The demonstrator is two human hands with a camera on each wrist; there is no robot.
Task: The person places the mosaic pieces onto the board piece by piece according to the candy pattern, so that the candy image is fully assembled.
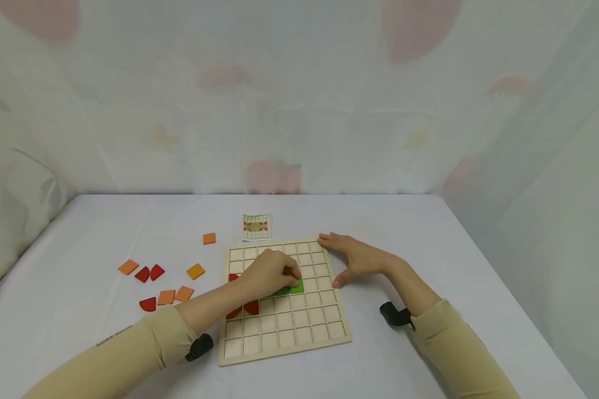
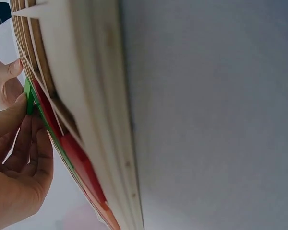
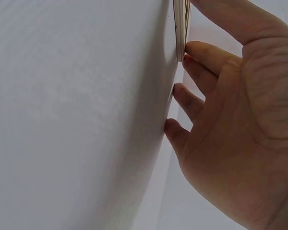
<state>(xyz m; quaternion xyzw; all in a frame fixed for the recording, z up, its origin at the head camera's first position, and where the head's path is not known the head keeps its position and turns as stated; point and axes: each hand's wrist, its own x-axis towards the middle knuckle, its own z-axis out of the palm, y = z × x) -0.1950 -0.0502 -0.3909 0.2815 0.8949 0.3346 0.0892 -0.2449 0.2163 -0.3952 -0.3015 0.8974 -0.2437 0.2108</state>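
A wooden grid board (image 1: 285, 337) lies on the white table. Over its middle, my left hand (image 1: 268, 274) pinches a green square tile (image 1: 298, 286) between thumb and finger; the left wrist view shows this green tile (image 2: 29, 96) tilted on edge against the board. Other green tiles (image 1: 282, 291) fill cells beside it, partly under the hand. Red quarter-round tiles (image 1: 252, 307) sit in cells at the board's left, some hidden by my forearm. At the right edge my right hand (image 1: 361, 258) is spread, thumb and fingertips touching the rim, and the right wrist view shows its fingers (image 3: 201, 72) loosely bent.
Behind the board lies a small pattern card (image 1: 257, 227). Loose orange tiles (image 1: 167, 297), a yellow-orange tile (image 1: 196, 271) and red quarter-round tiles (image 1: 148, 304) are scattered to the left. A lone orange tile (image 1: 209, 238) lies near the board's back left corner.
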